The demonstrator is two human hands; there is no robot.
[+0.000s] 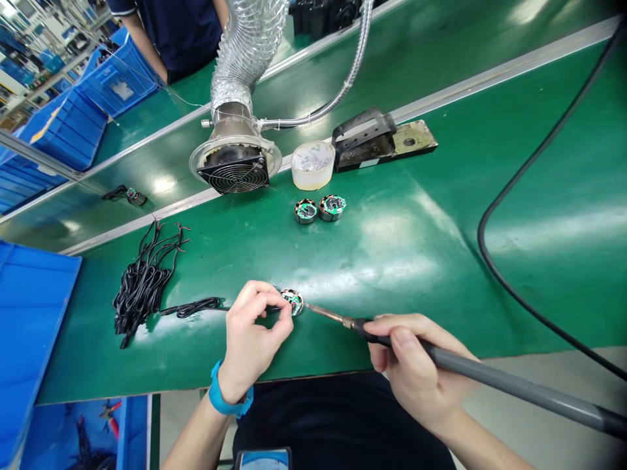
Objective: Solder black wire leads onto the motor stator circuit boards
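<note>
My left hand, with a blue wristband, is closed in a pinch on the end of a black cable at a small round motor part with a green circuit board. The fingertips partly cover the board, so the wire ends are hidden. Wrapped around the dark grip of a soldering iron, my right hand points its tip leftward. That tip is close to the board's right edge; whether they touch I cannot tell. Two similar round parts sit farther back on the green bench.
A bundle of black cables lies at left. Behind stand a fume fan with a foil duct, a white tub and a soldering iron stand. The iron's cord loops at right. Blue bins flank the bench; a person stands beyond.
</note>
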